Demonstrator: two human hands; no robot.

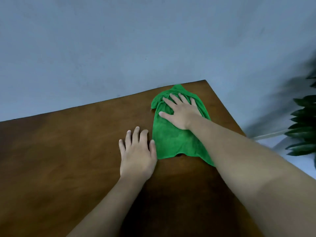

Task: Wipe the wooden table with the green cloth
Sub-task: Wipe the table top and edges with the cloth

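Note:
The green cloth (pixel 172 141) lies spread on the wooden table (pixel 68 151), near its far right corner. My right hand (pixel 181 112) presses flat on the cloth's upper half, fingers spread apart. My left hand (pixel 136 154) rests palm down on the bare wood just left of the cloth, its thumb touching the cloth's left edge. The cloth's top end is bunched up close to the table's far edge.
A grey-blue wall (pixel 119 48) stands right behind the table's far edge. The table's right edge runs diagonally down to the right. Beyond it are dark green plant leaves (pixel 302 127) and a pale floor strip.

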